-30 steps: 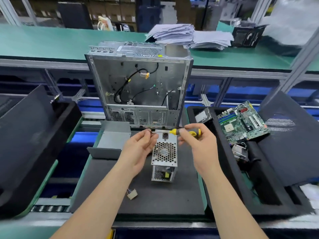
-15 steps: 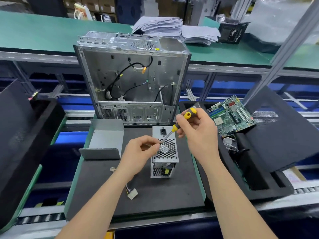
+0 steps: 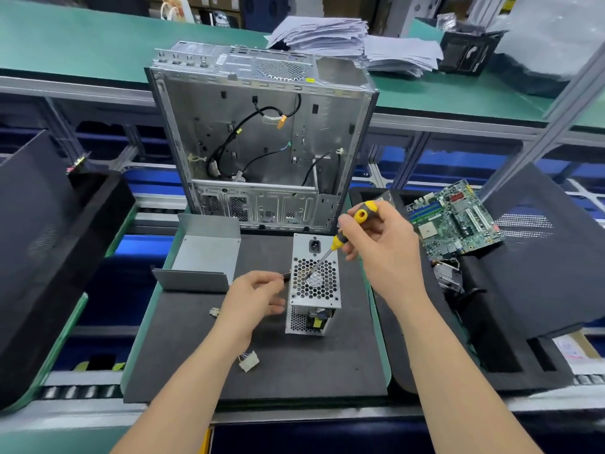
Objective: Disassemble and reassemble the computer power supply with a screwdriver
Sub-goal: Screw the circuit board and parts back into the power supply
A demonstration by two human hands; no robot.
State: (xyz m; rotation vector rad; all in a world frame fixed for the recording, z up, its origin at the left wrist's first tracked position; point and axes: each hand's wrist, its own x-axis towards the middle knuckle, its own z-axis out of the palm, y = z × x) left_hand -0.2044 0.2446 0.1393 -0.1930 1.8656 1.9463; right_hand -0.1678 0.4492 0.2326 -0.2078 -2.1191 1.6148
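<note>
Bright, even overhead light with soft shadows; sharp in the middle, wide-angle bending and slight blur at edges.

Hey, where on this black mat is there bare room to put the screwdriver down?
Best is the near right corner of the mat, between the power supply, the white connector and the front edge. A smaller patch lies near left, in front of the grey cover. The back is crowded: cover, power supply and computer case stand close together.

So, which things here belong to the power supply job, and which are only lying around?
Job: power supply, screwdriver in right hand, left hand beside the supply, grey metal cover.
Lying about: computer case, motherboard, paper stack.
</note>
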